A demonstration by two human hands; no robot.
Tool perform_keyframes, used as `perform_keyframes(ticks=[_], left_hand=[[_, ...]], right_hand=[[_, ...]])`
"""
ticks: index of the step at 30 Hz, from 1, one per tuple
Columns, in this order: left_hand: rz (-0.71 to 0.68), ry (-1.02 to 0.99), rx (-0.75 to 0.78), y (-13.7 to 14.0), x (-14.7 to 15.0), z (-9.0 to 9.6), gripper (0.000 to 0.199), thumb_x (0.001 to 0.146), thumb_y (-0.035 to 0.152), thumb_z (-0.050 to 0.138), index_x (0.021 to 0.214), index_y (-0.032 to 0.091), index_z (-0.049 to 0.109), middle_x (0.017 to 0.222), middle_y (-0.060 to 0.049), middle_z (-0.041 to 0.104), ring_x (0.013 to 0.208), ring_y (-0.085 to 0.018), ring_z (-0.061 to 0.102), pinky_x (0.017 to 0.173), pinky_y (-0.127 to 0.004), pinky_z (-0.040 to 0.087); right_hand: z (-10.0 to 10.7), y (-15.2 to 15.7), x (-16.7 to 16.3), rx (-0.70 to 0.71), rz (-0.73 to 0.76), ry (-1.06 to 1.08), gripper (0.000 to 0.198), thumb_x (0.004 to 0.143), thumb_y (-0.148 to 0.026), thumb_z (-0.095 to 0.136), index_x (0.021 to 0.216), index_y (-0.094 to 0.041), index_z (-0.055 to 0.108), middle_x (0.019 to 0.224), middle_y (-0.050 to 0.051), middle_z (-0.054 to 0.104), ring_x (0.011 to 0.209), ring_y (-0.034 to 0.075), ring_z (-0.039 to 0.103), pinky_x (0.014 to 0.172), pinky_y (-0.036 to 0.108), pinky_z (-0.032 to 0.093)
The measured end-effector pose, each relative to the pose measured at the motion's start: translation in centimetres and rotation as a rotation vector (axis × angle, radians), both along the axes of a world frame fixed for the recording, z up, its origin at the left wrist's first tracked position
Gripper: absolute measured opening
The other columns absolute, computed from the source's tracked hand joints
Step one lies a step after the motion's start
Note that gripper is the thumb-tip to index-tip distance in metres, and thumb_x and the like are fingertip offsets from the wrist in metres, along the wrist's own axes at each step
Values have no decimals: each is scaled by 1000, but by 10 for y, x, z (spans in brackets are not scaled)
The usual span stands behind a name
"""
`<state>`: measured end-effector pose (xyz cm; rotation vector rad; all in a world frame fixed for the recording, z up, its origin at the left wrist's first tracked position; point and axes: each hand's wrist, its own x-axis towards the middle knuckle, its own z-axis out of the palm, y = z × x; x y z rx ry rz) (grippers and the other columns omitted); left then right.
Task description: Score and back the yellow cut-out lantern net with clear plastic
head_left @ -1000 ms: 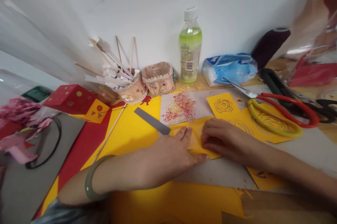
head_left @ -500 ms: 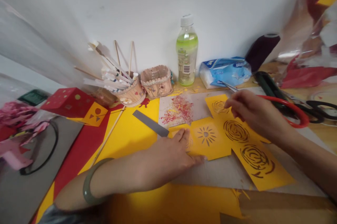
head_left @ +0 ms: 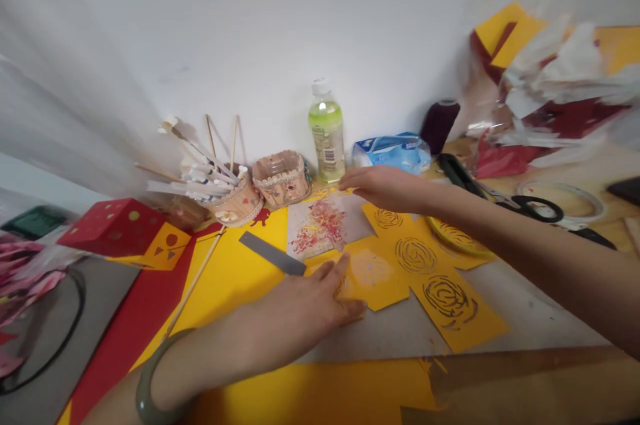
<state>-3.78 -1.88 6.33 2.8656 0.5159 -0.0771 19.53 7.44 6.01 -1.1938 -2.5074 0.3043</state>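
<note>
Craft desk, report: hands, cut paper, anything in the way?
Left hand on yellow cut paper. Right hand near bottle. Possible snag: grey strip near left hand.

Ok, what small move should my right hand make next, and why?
Perhaps bring your right hand to the yellow shreds in front of the bottle: it reaches close by, though contact is hard to tell, while your left hand lies spread over yellow card pieces and seems able to steady them.
</note>
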Motion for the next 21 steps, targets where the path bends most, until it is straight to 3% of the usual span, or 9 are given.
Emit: perform_keyframes(ticks=[5, 8, 12, 16, 21], left_hand=[[-57, -10, 50, 7, 7, -14, 37, 88, 5, 38, 122, 13, 52, 131, -13, 53, 124, -20, 47, 102, -34, 40], [-59, -55, 100, 12, 22, -33, 42, 91, 9, 35, 132, 5, 41, 141, -17, 41, 133, -22, 35, 109, -35, 32], [-59, 38, 65, 19, 40, -54, 46, 94, 18, 32, 137, 2, 32, 146, -19, 29, 138, -22, 21, 111, -36, 28], [-97, 85, 49, 22, 42, -60, 52, 89, 13, 39, 139, 2, 29, 148, -20, 24, 139, -23, 17, 113, -34, 24], [-79, 74, 59, 19, 40, -57, 52, 87, 11, 41, 138, 5, 33, 147, -19, 26, 138, -24, 21, 111, -36, 28]], right_hand=[[-2, -14, 15, 67, -26, 17, 27, 87, -19, 43, 96, -16, 68, 99, 8, 68, 88, 18, 63, 79, 32, 48], [-9, -22, 30, 42, 35, 30, 30, 89, -20, 39, 94, -16, 68, 106, 8, 66, 97, 18, 61, 86, 33, 47], [-21, -30, 43, -16, -9, 55, 35, 89, -18, 34, 106, -14, 65, 114, 10, 64, 107, 20, 59, 93, 39, 46], [-28, -55, 46, -84, -30, 74, 39, 89, -17, 35, 118, -13, 60, 123, 11, 60, 116, 22, 55, 99, 40, 44], [-49, -92, 50, -169, -6, 10, 46, 91, -18, 37, 136, -19, 45, 141, 7, 43, 128, 21, 44, 105, 39, 39]])
